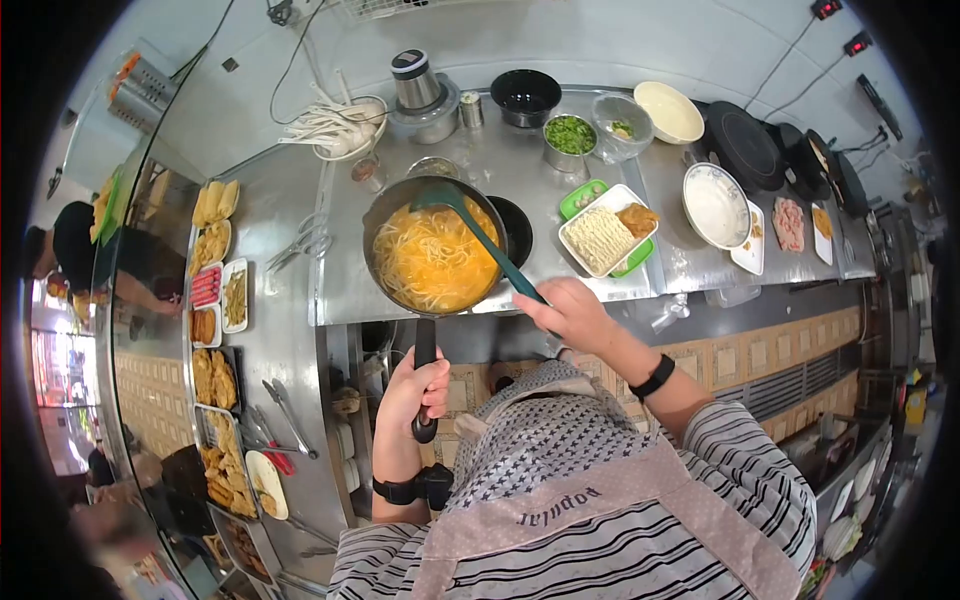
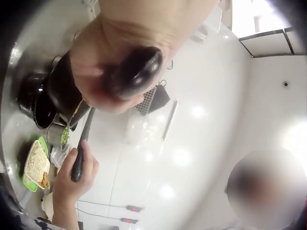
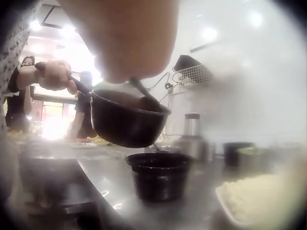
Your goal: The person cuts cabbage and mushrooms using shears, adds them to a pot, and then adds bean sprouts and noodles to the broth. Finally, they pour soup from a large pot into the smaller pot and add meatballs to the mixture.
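My left hand point(image 1: 413, 388) grips the black handle of a dark saucepan point(image 3: 127, 120). The pan holds orange broth with pale noodles point(image 1: 430, 255). In the right wrist view it is raised and slightly tilted above a black bowl point(image 3: 160, 179) on the counter. From the head view, the pan hides most of that bowl. My right hand point(image 1: 570, 318) holds the handle of a dark teal spatula point(image 1: 490, 245), whose blade lies inside the pan near the far rim. Right of the bowl sits a white tray point(image 1: 600, 268) with a dry noodle block and a golden-brown piece.
Chopped greens fill a metal cup point(image 1: 570, 140) behind the tray. A chopper point(image 1: 418, 95) and another black bowl point(image 1: 525, 97) stand along the wall. Trays of fried food point(image 1: 213, 380) line the left counter beside tongs point(image 1: 290, 415). A patterned bowl point(image 1: 715, 207) sits at right.
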